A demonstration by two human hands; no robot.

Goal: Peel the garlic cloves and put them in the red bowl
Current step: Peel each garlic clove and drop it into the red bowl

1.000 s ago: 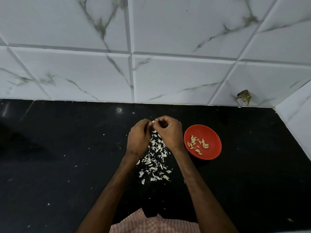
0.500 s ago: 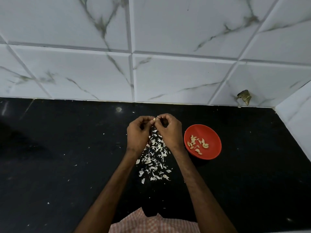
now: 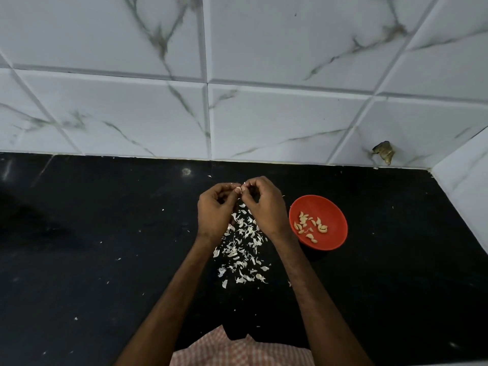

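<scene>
A small pale garlic clove (image 3: 239,189) is pinched between the fingertips of both hands above the black counter. My left hand (image 3: 216,212) holds it from the left with curled fingers. My right hand (image 3: 264,204) pinches at its skin from the right. Just right of my right hand stands the red bowl (image 3: 335,228), with several peeled cloves (image 3: 311,225) in it. Under and in front of my hands lies a heap of white garlic skins (image 3: 243,249).
The black counter (image 3: 105,247) runs to a white marble-tiled wall (image 3: 264,114) at the back and a side wall (image 3: 464,186) at the right. Stray skin flecks dot the counter. A dark chip (image 3: 384,154) marks the back wall.
Both hands have lifted slightly away from me with the clove. My left hand's fingers have uncurled a little, so the clove shows more between the fingertips.
</scene>
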